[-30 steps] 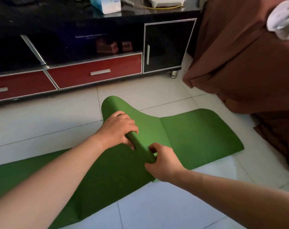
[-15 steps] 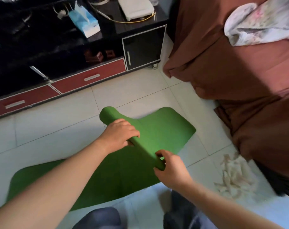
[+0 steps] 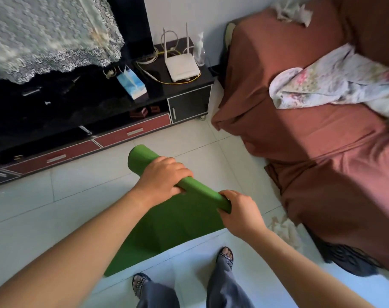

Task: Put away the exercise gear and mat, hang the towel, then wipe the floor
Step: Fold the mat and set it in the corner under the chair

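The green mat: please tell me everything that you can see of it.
The green mat is plain, matte and looks like foam. Its upper part is rolled into a tight tube, tilted and held up: the left hand grips its middle, the right hand its near end. The unrolled rest hangs down to the tiled floor.

Nothing here can be read: no text, label, brand, number or sign. The blue and white tissue pack [image 3: 131,84] on the black TV stand [image 3: 160,89] is too blurred for any print on it to be made out. The white router [image 3: 182,66] near it is too small to show any marking.
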